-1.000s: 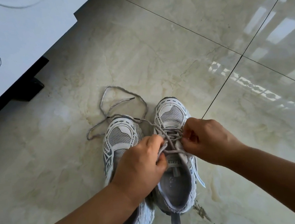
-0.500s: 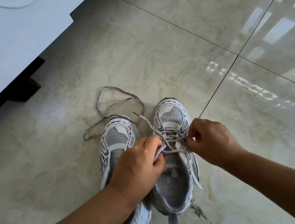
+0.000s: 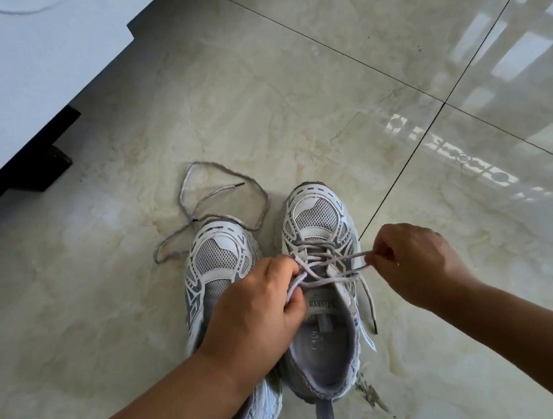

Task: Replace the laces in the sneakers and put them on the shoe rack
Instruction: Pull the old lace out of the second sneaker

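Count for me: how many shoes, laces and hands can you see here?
Shoes: 2, the left shoe and the right shoe.
Laces: 2, the loose lace and the laced one.
Hands: 2, the left hand and the right hand.
Total: 6.

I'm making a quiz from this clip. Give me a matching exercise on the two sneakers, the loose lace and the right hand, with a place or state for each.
Things:
1. left sneaker
2. right sneaker
3. loose lace
4. right hand

States:
A. lying on the floor by the toes
B. pulling a lace loop sideways
C. laced
D. no lace in its eyelets

Pairs: 1-D, 2-C, 3-A, 4-B
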`<control>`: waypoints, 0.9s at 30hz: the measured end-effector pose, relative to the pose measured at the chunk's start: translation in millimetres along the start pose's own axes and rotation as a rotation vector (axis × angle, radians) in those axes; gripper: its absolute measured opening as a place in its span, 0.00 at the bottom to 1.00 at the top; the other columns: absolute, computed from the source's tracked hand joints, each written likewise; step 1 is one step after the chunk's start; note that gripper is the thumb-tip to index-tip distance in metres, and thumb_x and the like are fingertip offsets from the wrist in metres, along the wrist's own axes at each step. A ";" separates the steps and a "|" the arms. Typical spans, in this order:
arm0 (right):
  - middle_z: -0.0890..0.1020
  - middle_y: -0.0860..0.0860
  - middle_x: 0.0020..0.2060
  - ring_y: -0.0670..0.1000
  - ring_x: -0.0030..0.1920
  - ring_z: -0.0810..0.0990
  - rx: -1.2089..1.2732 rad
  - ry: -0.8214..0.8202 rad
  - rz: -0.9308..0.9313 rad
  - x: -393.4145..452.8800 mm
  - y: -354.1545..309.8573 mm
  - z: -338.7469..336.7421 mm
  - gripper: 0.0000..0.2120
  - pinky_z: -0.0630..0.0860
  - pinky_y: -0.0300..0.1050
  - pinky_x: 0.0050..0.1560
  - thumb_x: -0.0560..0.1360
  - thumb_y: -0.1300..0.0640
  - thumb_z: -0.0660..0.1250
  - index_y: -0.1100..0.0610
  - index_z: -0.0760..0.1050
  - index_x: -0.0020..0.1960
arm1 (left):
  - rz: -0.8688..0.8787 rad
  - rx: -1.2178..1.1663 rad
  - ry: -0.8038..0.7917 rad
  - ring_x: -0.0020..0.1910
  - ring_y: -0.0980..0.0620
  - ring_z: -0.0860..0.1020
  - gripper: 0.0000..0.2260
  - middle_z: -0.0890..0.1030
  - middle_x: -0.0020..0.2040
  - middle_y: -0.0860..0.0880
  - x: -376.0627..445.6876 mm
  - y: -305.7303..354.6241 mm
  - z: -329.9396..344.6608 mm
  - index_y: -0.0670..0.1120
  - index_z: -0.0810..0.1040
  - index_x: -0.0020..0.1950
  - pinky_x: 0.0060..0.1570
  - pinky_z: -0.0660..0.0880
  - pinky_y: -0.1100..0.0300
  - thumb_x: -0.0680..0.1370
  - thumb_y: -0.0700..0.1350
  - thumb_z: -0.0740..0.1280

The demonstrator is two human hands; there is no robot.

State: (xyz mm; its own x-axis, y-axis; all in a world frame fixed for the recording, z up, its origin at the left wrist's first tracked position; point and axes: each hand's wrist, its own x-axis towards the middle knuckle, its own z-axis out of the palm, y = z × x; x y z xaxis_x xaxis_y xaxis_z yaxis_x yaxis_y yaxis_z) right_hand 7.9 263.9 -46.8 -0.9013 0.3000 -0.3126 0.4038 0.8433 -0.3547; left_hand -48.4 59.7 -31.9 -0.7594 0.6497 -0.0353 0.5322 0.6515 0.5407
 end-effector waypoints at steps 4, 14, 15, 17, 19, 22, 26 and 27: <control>0.69 0.43 0.31 0.46 0.31 0.69 0.131 0.134 -0.348 -11.7 -2.1 3.2 0.07 0.63 0.32 0.30 0.68 0.58 0.71 0.55 0.72 0.39 | -0.025 0.024 0.004 0.28 0.47 0.78 0.12 0.80 0.36 0.49 2.0 1.0 0.8 0.46 0.76 0.44 0.23 0.75 0.56 0.68 0.49 0.57; 0.74 0.48 0.33 0.51 0.34 0.72 0.123 0.050 -0.566 -2.6 -11.2 3.0 0.09 0.69 0.42 0.36 0.72 0.53 0.62 0.56 0.76 0.36 | -0.029 0.014 -0.025 0.29 0.46 0.79 0.12 0.79 0.37 0.49 1.1 2.1 -0.1 0.46 0.75 0.45 0.25 0.76 0.54 0.69 0.50 0.57; 0.74 0.49 0.32 0.52 0.34 0.72 0.086 0.062 -0.552 -2.9 -8.8 4.6 0.08 0.69 0.43 0.36 0.71 0.55 0.62 0.56 0.74 0.35 | -0.028 0.009 -0.015 0.29 0.46 0.78 0.12 0.79 0.37 0.49 0.9 2.0 -0.4 0.47 0.75 0.45 0.24 0.76 0.55 0.69 0.50 0.57; 0.72 0.48 0.30 0.52 0.32 0.71 -0.022 0.074 -0.487 -3.5 2.5 7.7 0.06 0.67 0.42 0.35 0.66 0.60 0.66 0.56 0.71 0.32 | -0.018 -0.002 0.003 0.28 0.48 0.78 0.10 0.79 0.36 0.50 0.8 2.0 -0.9 0.49 0.74 0.45 0.24 0.75 0.57 0.69 0.50 0.57; 0.72 0.48 0.27 0.53 0.30 0.72 -0.140 0.051 -0.396 -3.4 17.6 9.7 0.11 0.65 0.41 0.34 0.58 0.64 0.72 0.56 0.71 0.29 | -0.008 -0.011 0.009 0.28 0.48 0.78 0.09 0.79 0.36 0.51 0.9 1.7 -1.0 0.50 0.73 0.46 0.24 0.75 0.58 0.69 0.49 0.58; 0.73 0.47 0.27 0.49 0.26 0.72 -0.231 -0.016 -0.286 -4.5 26.6 9.1 0.14 0.63 0.38 0.31 0.52 0.65 0.76 0.54 0.73 0.29 | -0.002 -0.016 0.016 0.28 0.48 0.78 0.09 0.80 0.36 0.50 1.0 1.0 -0.7 0.49 0.73 0.45 0.24 0.75 0.57 0.69 0.49 0.57; 0.76 0.46 0.41 0.35 0.30 0.68 0.188 -0.010 -0.361 -8.3 8.6 2.6 0.08 0.62 0.25 0.33 0.65 0.59 0.68 0.54 0.78 0.44 | 0.008 -0.030 0.015 0.29 0.49 0.78 0.10 0.80 0.37 0.51 0.4 0.3 0.0 0.50 0.73 0.46 0.25 0.76 0.57 0.69 0.51 0.58; 0.76 0.45 0.42 0.34 0.33 0.70 0.289 0.018 -0.405 -9.0 0.4 1.1 0.08 0.63 0.25 0.34 0.67 0.57 0.64 0.54 0.78 0.45 | 0.007 -0.033 0.009 0.30 0.49 0.79 0.10 0.80 0.38 0.51 0.0 0.1 -0.3 0.50 0.73 0.47 0.26 0.76 0.57 0.69 0.52 0.59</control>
State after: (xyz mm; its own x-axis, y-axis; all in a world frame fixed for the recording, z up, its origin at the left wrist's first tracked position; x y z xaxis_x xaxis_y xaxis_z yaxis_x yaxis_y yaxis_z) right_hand 16.4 261.1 -45.0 -0.9963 -0.0159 -0.0850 0.0458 0.7365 -0.6749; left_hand -48.4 59.6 -31.6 -0.7590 0.6506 -0.0241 0.5250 0.6336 0.5683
